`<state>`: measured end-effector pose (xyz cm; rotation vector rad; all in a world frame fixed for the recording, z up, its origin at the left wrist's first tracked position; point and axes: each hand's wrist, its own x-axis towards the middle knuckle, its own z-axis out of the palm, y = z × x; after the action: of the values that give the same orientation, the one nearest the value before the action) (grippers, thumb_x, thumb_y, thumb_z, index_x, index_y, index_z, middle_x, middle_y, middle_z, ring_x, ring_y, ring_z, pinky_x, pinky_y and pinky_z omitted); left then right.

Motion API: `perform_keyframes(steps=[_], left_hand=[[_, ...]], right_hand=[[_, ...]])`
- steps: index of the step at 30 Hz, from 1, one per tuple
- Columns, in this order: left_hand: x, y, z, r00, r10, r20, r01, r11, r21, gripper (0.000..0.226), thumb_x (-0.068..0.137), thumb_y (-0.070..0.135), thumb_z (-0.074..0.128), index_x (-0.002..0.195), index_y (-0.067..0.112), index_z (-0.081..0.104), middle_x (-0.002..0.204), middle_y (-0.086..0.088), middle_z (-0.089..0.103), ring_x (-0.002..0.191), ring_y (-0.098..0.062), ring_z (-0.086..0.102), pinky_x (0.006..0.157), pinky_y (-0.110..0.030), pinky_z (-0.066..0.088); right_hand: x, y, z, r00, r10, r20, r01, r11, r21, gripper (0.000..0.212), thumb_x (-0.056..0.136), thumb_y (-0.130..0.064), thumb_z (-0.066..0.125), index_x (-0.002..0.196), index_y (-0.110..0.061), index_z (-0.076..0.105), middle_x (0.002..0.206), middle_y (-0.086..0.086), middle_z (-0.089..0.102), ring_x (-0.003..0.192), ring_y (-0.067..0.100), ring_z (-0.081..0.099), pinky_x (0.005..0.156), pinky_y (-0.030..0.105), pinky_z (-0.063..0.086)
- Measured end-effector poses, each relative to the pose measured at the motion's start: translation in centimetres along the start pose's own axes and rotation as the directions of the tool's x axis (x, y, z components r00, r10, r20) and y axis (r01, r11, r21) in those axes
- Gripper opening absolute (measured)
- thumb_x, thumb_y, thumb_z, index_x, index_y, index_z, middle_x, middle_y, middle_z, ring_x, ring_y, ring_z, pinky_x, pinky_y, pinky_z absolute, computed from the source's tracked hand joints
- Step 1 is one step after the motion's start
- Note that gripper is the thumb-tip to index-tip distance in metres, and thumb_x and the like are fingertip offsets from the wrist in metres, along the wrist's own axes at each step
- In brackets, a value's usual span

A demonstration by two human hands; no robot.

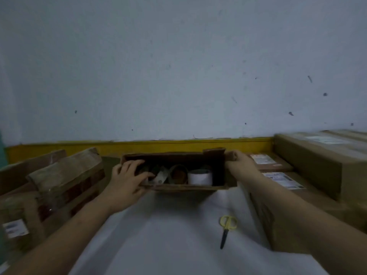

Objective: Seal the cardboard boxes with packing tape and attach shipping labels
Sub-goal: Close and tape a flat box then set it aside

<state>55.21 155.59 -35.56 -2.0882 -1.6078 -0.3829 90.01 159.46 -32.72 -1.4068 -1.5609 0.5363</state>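
Observation:
A small open cardboard box point(184, 187) lies at the far end of the white sheet point(168, 235). Inside it are several tape rolls: a brown one point(178, 174), a white one point(200, 177) and darker ones at the left. My left hand point(127, 180) holds the box's left end, its fingers curled over the rim and reaching among the rolls. My right hand point(239, 162) grips the box's right end at a torn flap point(214, 152).
Yellow-handled scissors point(226, 229) lie on the sheet at the right. Labelled cardboard boxes point(309, 165) stack along the right side. More boxes point(65, 175) stand at the left, one with a label point(14, 228). A pale wall with a yellow strip point(158, 145) closes the back.

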Motion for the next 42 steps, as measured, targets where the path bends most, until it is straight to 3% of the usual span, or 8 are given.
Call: perform_keyframes(steps=[3,5,7,10,13,19,26,42], left_hand=[[-2.0,2.7,2.2,0.900,-0.127,0.416,0.244,0.939,-0.242,0.098,0.083,0.077,0.053,0.158,0.036,0.007,0.162,-0.007,0.003,0.150,-0.032,0.003,0.120,-0.048,0.017],[-2.9,5.1,2.9,0.861,-0.123,0.493,0.389,0.785,-0.482,0.094,0.086,0.068,0.060,0.158,0.024,0.019,0.159,-0.003,0.022,0.147,-0.024,0.023,0.117,-0.038,0.029],[-3.7,7.0,4.1,0.897,-0.151,0.416,0.401,0.675,-0.619,0.059,0.090,0.055,0.064,0.138,0.023,0.056,0.130,0.009,0.059,0.116,-0.004,0.056,0.098,-0.024,0.049],[-4.9,9.5,5.3,0.981,-0.185,0.050,0.187,0.865,-0.466,0.017,0.091,0.047,0.067,0.092,0.030,0.067,0.084,0.017,0.063,0.078,-0.001,0.057,0.066,-0.018,0.046],[-4.2,10.9,6.1,0.986,-0.066,-0.156,0.018,0.956,-0.293,0.036,0.085,0.050,0.069,0.111,0.028,0.058,0.110,0.011,0.053,0.102,-0.010,0.049,0.085,-0.027,0.046],[-0.9,11.2,6.4,0.996,0.018,-0.089,-0.053,0.913,-0.405,0.028,0.094,0.046,0.062,0.116,0.030,0.068,0.115,0.010,0.057,0.110,-0.012,0.050,0.093,-0.034,0.045],[3.3,9.3,4.1,0.981,0.035,0.193,0.054,0.898,-0.437,0.031,0.098,0.056,0.049,0.099,0.033,0.069,0.101,0.009,0.067,0.093,-0.015,0.058,0.081,-0.038,0.049],[6.6,11.9,3.3,0.940,0.210,0.269,0.005,0.779,-0.627,0.020,0.092,0.031,0.070,0.111,0.024,0.074,0.097,0.008,0.070,0.087,-0.006,0.060,0.075,-0.031,0.050]], right_hand=[[-2.6,2.3,2.9,0.986,0.020,0.166,-0.025,0.999,0.031,0.019,0.098,-0.010,0.057,0.113,-0.021,0.057,0.109,0.000,0.060,0.092,0.015,0.057,0.062,0.023,0.046],[-4.1,4.0,4.7,0.980,-0.057,0.190,0.081,0.990,-0.118,0.033,0.095,-0.002,0.054,0.118,-0.026,0.056,0.115,-0.002,0.062,0.097,0.016,0.058,0.067,0.020,0.049],[-5.7,5.8,6.1,0.967,-0.130,0.219,0.192,0.936,-0.294,0.044,0.093,0.000,0.050,0.127,-0.029,0.053,0.117,-0.001,0.065,0.090,0.016,0.060,0.063,0.018,0.049],[-6.9,7.5,6.9,0.955,-0.189,0.229,0.275,0.855,-0.441,0.039,0.095,-0.013,0.051,0.130,-0.029,0.050,0.116,-0.001,0.063,0.091,0.016,0.059,0.072,0.027,0.053],[-6.9,7.8,7.2,0.919,-0.355,0.171,0.385,0.721,-0.576,0.038,0.092,-0.037,0.061,0.130,-0.030,0.056,0.142,-0.005,0.047,0.118,0.017,0.051,0.090,0.030,0.051],[-5.7,7.2,7.3,0.936,-0.342,0.086,0.351,0.874,-0.335,0.019,0.096,-0.040,0.058,0.108,-0.030,0.070,0.104,-0.011,0.068,0.084,0.005,0.051,0.064,0.012,0.034],[-2.5,6.8,8.6,0.974,-0.101,0.201,0.106,0.994,-0.017,0.020,0.101,-0.034,0.051,0.118,-0.024,0.058,0.118,-0.001,0.063,0.099,0.013,0.055,0.078,0.029,0.045],[-1.4,6.1,7.1,0.945,-0.152,0.291,0.228,0.941,-0.250,0.025,0.091,-0.040,0.067,0.084,-0.018,0.057,0.075,0.001,0.056,0.069,0.015,0.052,0.055,0.030,0.032]])
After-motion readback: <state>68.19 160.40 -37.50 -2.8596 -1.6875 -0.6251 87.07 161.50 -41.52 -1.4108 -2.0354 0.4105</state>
